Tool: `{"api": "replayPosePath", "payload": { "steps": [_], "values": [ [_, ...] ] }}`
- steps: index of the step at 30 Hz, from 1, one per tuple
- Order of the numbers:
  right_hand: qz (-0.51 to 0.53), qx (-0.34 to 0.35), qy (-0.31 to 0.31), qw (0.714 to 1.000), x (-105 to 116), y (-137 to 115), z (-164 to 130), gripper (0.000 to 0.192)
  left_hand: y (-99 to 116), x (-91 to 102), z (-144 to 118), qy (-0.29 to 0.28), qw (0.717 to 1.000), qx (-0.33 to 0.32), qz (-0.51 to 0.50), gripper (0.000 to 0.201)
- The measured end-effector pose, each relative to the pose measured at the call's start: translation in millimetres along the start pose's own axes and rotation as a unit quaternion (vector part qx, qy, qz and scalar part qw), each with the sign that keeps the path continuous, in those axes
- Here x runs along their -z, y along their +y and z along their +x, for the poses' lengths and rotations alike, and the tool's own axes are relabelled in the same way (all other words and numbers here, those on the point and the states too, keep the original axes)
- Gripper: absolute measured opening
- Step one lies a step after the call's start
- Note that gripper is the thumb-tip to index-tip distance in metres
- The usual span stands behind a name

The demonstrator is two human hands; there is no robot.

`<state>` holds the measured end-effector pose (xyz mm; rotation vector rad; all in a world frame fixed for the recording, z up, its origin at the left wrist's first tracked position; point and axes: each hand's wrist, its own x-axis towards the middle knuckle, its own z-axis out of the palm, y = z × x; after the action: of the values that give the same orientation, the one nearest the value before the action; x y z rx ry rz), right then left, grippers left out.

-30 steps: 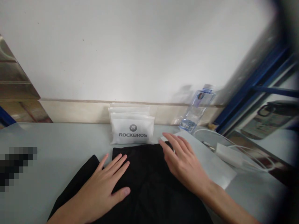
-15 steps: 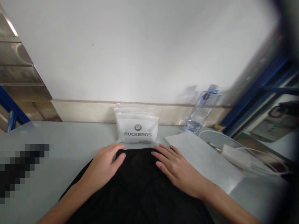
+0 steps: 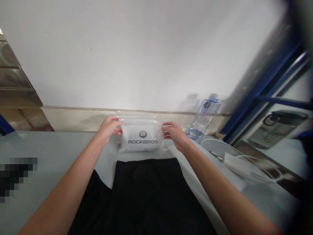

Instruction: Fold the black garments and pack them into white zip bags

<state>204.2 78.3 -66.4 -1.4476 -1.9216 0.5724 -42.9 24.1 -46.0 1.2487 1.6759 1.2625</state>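
White ROCKBROS pouch gripped at both upper corners, left hand fingers closed on one edge, right hand fingers closed on other, pouch held between them, black garment spread on counter just below.

The black garment runs off the bottom edge; a pixelated patch hides something at left.

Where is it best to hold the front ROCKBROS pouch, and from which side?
Probably by its two upper corners, one hand from each side. The pouch stands upright against the others in the stack, so its top edge and sides are free. The left hand and right hand pinch there now.
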Motion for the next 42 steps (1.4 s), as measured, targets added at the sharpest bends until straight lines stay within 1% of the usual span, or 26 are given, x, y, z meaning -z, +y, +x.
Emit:
{"api": "replayPosePath", "payload": {
  "steps": [2,4,7,9,10,11,12,13,15,16,17,20,22,24,27,30,32,34,36,38,40,42],
  "values": [
    [-0.016,-0.011,0.02,1.0,9,-3,5,0.027,2,-1.1,1,-0.036,0.999,-0.008,0.0,0.02],
    [-0.047,-0.011,0.05,0.998,22,-9,8,0.023,4,-1.7,2,-0.082,0.996,-0.028,0.004,0.014],
    [-0.108,0.016,0.101,0.989,40,-30,3,0.022,11,-2.9,0,-0.136,0.988,-0.075,0.025,0.013],
    [-0.168,0.043,0.144,0.974,45,-49,-7,0.025,16,-6.2,-2,-0.158,0.981,-0.106,0.047,0.014],
    [-0.209,0.067,0.161,0.962,44,-59,-13,0.027,19,-8.8,-4,-0.166,0.977,-0.12,0.059,0.014],
    [-0.252,0.103,0.163,0.948,41,-68,-18,0.027,22,-12.0,-6,-0.172,0.973,-0.133,0.071,0.014],
    [-0.29,0.148,0.147,0.934,35,-76,-23,0.027,24,-15.6,-8,-0.177,0.97,-0.146,0.082,0.014],
    [-0.318,0.197,0.117,0.92,29,-83,-28,0.025,26,-19.1,-11,-0.179,0.966,-0.159,0.094,0.014],
    [-0.332,0.276,0.039,0.901,16,-90,-32,0.021,29,-25.0,-15,-0.181,0.959,-0.186,0.115,0.013],
    [-0.33,0.297,0.013,0.896,10,-91,-33,0.02,30,-27.0,-17,-0.178,0.956,-0.199,0.125,0.013],
    [-0.328,0.307,0.001,0.893,6,-91,-33,0.021,31,-28.3,-18,-0.175,0.953,-0.209,0.134,0.013],
    [-0.324,0.328,-0.013,0.887,3,-83,-28,0.023,30,-27.5,-19,-0.164,0.948,-0.228,0.152,0.014],
    [-0.314,0.334,-0.029,0.888,10,-74,-21,0.024,29,-22.4,-17,-0.161,0.946,-0.234,0.158,0.015],
    [-0.3,0.328,-0.054,0.894,25,-64,-13,0.026,27,-12.7,-14,-0.156,0.945,-0.235,0.163,0.016],
    [-0.27,0.299,-0.101,0.91,53,-47,-2,0.023,26,9.1,-9,-0.132,0.948,-0.233,0.172,0.018],
    [-0.246,0.263,-0.135,0.923,77,-35,3,0.024,24,31.4,-5,-0.117,0.948,-0.23,0.184,0.018],
    [-0.238,0.247,-0.155,0.926,86,-32,3,0.027,23,42.4,-3,-0.123,0.946,-0.229,0.195,0.019],
    [-0.238,0.24,-0.174,0.925,89,-32,1,0.03,21,49.1,-1,-0.127,0.941,-0.229,0.215,0.02],
    [-0.243,0.237,-0.181,0.923,85,-37,-2,0.03,22,50.5,-1,-0.119,0.933,-0.236,0.243,0.018],
    [-0.249,0.24,-0.178,0.921,80,-42,-5,0.028,26,44.8,-4,-0.096,0.921,-0.257,0.276,0.014],
    [-0.253,0.249,-0.172,0.919,74,-49,-8,0.028,34,30.8,-11,-0.078,0.906,-0.288,0.299,0.021],
    [-0.255,0.261,-0.17,0.915,70,-54,-11,0.027,44,10.7,-21,-0.088,0.886,-0.327,0.316,0.031]
  ]
}}
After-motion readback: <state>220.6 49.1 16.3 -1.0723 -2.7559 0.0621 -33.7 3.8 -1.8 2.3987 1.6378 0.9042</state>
